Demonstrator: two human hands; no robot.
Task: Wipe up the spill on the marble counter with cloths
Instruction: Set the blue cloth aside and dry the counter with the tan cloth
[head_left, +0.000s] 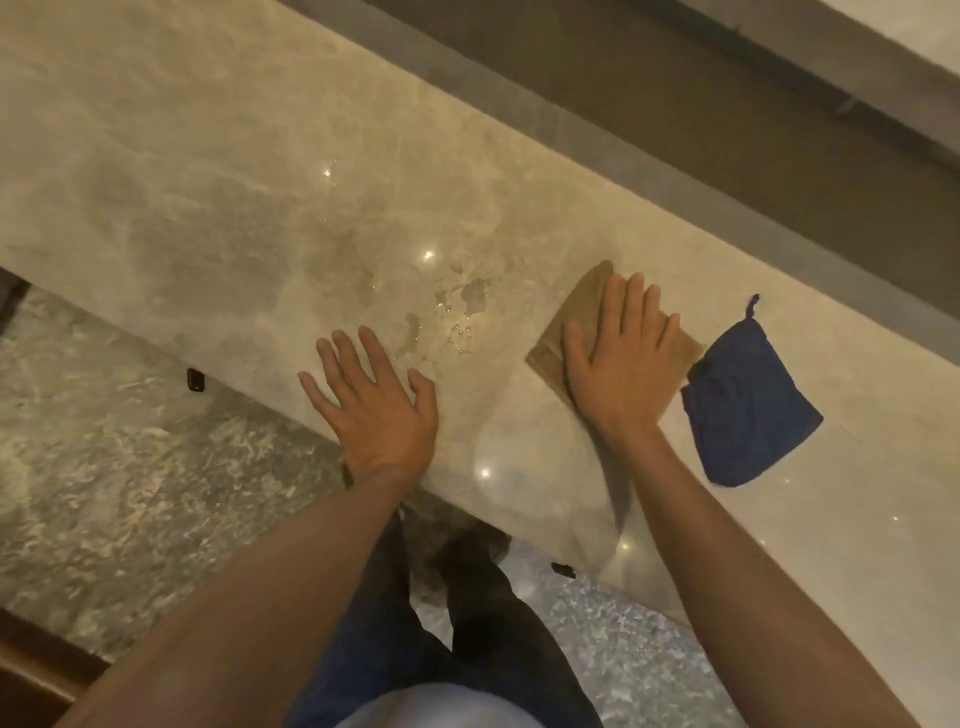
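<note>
A beige marble counter (218, 171) runs across the view. A wet spill (457, 306) of drops and small puddles glistens near its front edge. My left hand (376, 402) lies flat on the bare marble, fingers spread, just left of the spill and holding nothing. My right hand (618, 358) presses flat on a folded tan cloth (582, 304), which lies right of the spill and apart from it. A dark blue cloth (748, 410) with a small loop lies flat on the counter to the right of the tan one, untouched.
Behind the counter runs a grey ledge (675, 171) and a dark recess. Below the front edge is speckled stone floor (130, 457), with my legs in dark trousers (441, 623) standing against the counter.
</note>
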